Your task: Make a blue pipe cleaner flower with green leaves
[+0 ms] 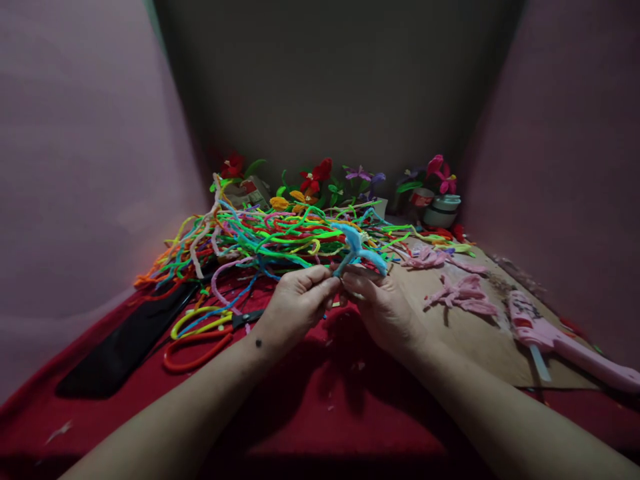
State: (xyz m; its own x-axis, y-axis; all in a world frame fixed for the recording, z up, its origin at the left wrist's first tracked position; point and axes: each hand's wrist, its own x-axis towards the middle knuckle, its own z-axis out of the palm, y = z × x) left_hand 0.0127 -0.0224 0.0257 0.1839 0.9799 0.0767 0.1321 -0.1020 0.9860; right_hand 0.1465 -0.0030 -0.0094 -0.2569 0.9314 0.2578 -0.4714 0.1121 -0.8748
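A light blue pipe-cleaner flower (354, 248) with long petals and a pale centre stands up between my two hands. My left hand (306, 297) is closed, its thumb and fingers pinching the flower's base from the left. From the right, my right hand (383, 303) is closed as well, its thumb and fingertips at the same base just under a drooping petal. The fingertips partly hide the stem. Right behind the flower lies a big heap of colourful pipe cleaners (270, 233).
Scissors with yellow and red handles (200, 340) lie left, beside a long black object (130, 340). On the right, cardboard (465, 353) bears pink fuzzy pieces (463, 295) and a pink glue gun (555, 337). Finished flowers (317, 175) and a pale green-lidded jar (443, 210) stand behind.
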